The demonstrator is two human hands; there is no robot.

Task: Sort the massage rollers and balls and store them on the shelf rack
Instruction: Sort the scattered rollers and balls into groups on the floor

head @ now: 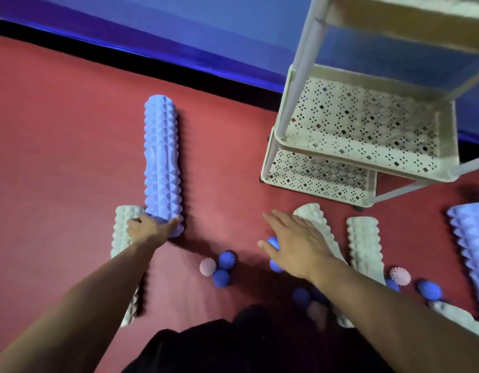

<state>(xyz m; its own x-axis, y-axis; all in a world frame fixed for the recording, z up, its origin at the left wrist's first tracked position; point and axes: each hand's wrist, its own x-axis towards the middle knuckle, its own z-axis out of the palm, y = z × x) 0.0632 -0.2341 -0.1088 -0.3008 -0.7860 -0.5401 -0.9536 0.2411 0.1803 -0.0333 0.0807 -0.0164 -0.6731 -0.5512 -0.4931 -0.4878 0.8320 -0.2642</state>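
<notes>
1. Here, the left hand (149,227) grips the near end of a long blue roller (161,162), fingers on one side and thumb on the other, curled round the ridged surface.
2. That blue roller lies on the red floor mat (58,144) with its long axis running from about 6 o'clock to 12 o'clock, its far end pointing toward the blue wall (179,30).
3. Just beside it, at the left hand's 9 o'clock, lies a white roller (125,238), roughly parallel and partly hidden under the left forearm.
4. The right hand (294,246) is spread flat, fingers straight and holding nothing, hovering over a blue spiky ball (273,242); whether it touches the ball I cannot tell.
5. Under the right hand and wrist a second white roller (317,219) slants from 11 o'clock toward 5 o'clock, with a third white roller (364,243) just beside it at 3 o'clock, nearly upright in the view.
6. Another blue roller (472,243) lies at the far right edge, cut off by the frame.
7. Between the arms sit a pink ball (208,267) and two blue balls (227,260), clustered together and touching.
8. The cream shelf rack (367,146) stands at 1 o'clock from the right hand, its perforated trays bare.
9. More balls, a pink one (400,276) and a blue one (429,290), lie near the right forearm at 3 o'clock.
</notes>
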